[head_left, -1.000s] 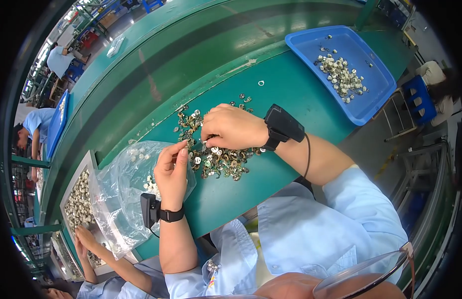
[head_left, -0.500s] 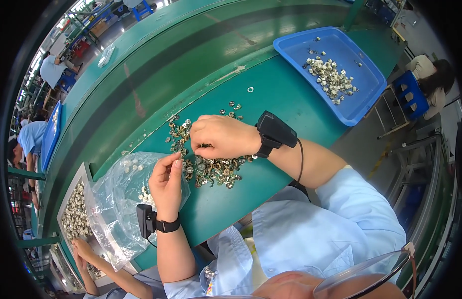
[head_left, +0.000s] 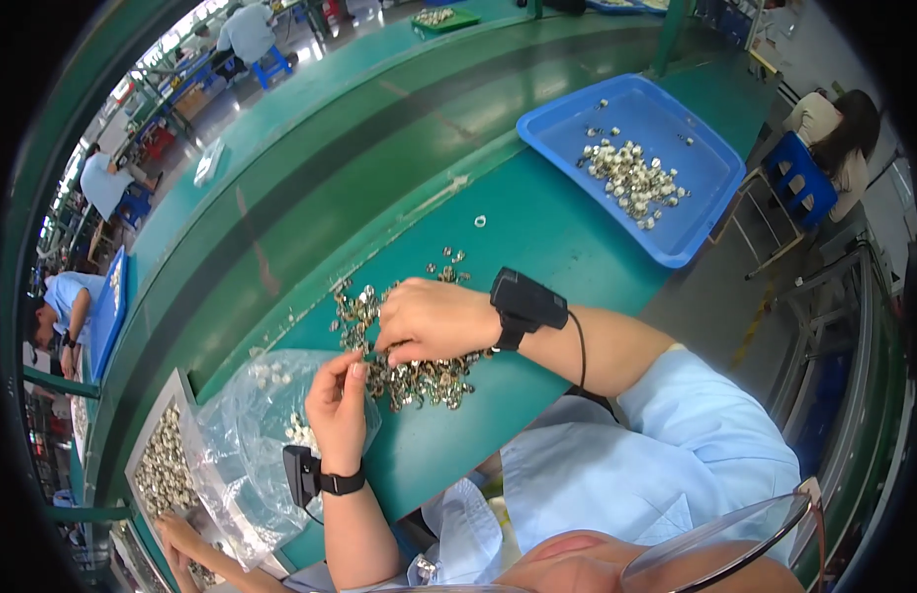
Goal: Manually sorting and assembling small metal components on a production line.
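Loose small metal parts (head_left: 424,387) lie in a heap on the green table (head_left: 537,232). Over the heap is my right hand (head_left: 434,321), palm down, its fingers curled and their tips largely hidden. My left hand (head_left: 337,407) is raised at the heap's left edge, thumb and forefinger pinched together close to the right hand's fingertips. Anything between the fingers of either hand is too small to make out. Beside my left hand lies a clear plastic bag (head_left: 226,420) with small white pieces (head_left: 300,432) in it.
A blue tray (head_left: 698,229) at the far right holds white-and-metal pieces (head_left: 631,178). One small ring (head_left: 480,221) lies apart on the table. At the lower left, a co-worker's hands (head_left: 181,542) are at a box of similar pieces (head_left: 164,465). A raised green ledge (head_left: 330,188) runs behind.
The view has shifted, so the table and tray sit lower in it. Both hands stay at the heap, the right hand's fingertips now closer to the left hand's pinch.
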`<state>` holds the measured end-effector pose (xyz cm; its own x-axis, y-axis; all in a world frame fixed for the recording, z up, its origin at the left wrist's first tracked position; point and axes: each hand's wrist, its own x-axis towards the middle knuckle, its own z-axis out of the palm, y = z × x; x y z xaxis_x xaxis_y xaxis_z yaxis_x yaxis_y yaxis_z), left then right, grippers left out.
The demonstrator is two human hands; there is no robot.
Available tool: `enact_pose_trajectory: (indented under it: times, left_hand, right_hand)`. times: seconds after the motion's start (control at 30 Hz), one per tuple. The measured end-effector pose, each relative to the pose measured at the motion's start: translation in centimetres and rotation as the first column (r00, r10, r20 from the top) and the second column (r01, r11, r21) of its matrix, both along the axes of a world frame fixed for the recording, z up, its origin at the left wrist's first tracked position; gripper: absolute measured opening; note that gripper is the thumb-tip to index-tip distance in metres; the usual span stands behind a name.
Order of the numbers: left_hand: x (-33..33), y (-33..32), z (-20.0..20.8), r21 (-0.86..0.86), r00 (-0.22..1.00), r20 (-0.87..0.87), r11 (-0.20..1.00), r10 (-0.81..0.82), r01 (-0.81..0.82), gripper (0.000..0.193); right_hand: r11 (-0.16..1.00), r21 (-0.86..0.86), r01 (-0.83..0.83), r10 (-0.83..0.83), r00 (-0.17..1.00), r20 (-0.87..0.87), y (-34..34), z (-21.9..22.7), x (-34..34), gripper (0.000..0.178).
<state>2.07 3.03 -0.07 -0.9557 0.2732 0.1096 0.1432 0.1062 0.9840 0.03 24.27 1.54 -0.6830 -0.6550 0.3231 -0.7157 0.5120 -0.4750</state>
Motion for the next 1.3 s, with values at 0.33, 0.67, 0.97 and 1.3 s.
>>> enact_pose_trajectory:
  times: [0.33,0.67,0.97,1.3]
  left_hand:
    - [0.1,0.1,0.0,0.058,1.000,0.001,0.998,0.017,-0.017,0.016]
    - [0.0,-0.1,-0.1,0.008,1.000,-0.025,1.000,-0.004,0.004,0.020]
    - [0.1,0.2,0.1,0.121,0.999,-0.046,0.993,0.025,-0.019,0.017]
    - [0.4,0.1,0.1,0.110,0.998,-0.061,0.994,0.015,-0.008,0.015]
  right_hand:
    - [0.975,-0.221,0.037,-0.035,0.999,0.016,-0.3,0.0,0.4,0.023]
    - [0.978,-0.208,0.025,-0.005,0.995,0.099,0.1,0.8,0.3,0.021]
    - [0.921,-0.388,0.043,-0.062,0.997,-0.036,-0.5,0.6,0.3,0.017]
    - [0.907,-0.420,0.029,-0.010,0.999,0.048,-0.2,1.4,0.7,0.013]
